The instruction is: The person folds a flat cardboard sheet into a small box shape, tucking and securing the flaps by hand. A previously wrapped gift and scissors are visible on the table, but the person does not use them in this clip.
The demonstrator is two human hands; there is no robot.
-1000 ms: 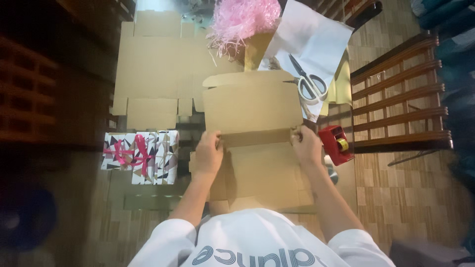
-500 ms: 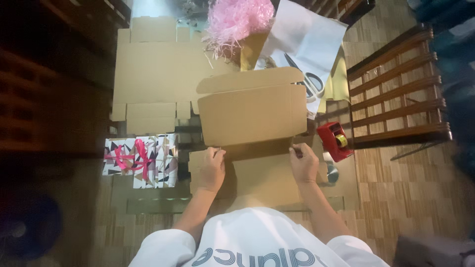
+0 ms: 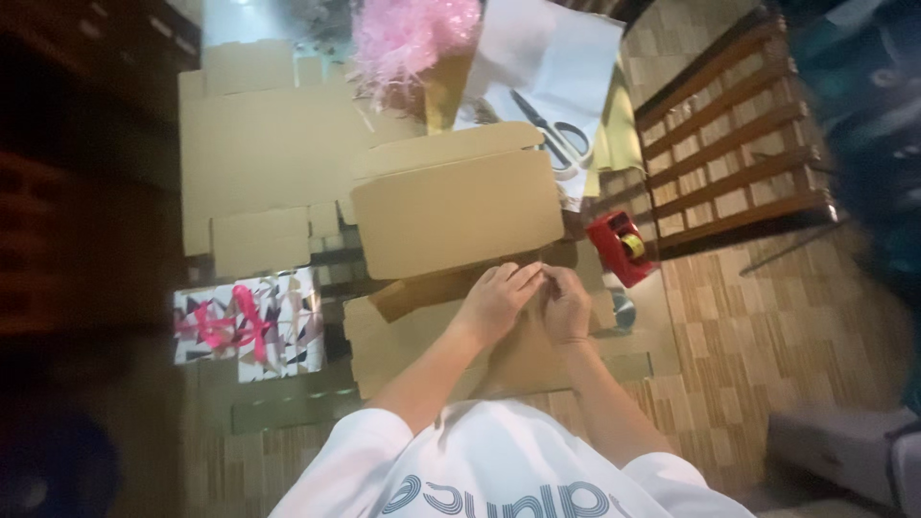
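On the glass table top [image 3: 662,321], right in front of me, I see both hands meeting at the right end of the cardboard box [image 3: 456,216]. Left hand [image 3: 494,302] has fingers stretched out and pressed together onto the folded front flap [image 3: 422,291]; right hand [image 3: 566,307] is curled, seemingly pinching the flap's corner, though blur hides the fingertips. I judge it half folded: back panel and lid stand up, front and sides still lie flat. Scissors [image 3: 556,139], red tape dispenser [image 3: 621,247] and wrapped gift [image 3: 247,324] lie untouched.
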